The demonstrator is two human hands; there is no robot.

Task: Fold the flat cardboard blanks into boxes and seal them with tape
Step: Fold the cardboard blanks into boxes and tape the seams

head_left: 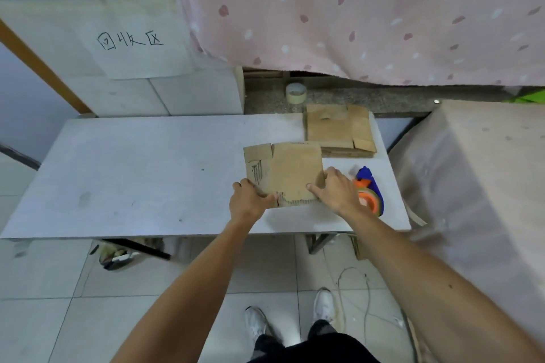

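A flat cardboard blank (290, 169) with black pen marks lies on the white table (141, 174), right of centre. My left hand (250, 200) grips its near left corner, thumb on top. My right hand (336, 188) grips its near right edge, thumb lying on the cardboard. Just behind my right hand sits an orange and blue tape dispenser (370, 194), partly hidden by the hand. A stack of more flat blanks (339, 131) rests at the table's far right corner.
A roll of tape (295, 93) stands on the stone ledge behind the table. A large white box (118, 38) with handwritten characters stands at the back left. A covered block (477, 186) flanks the table's right side. A pink spotted cloth (354, 9) hangs behind.
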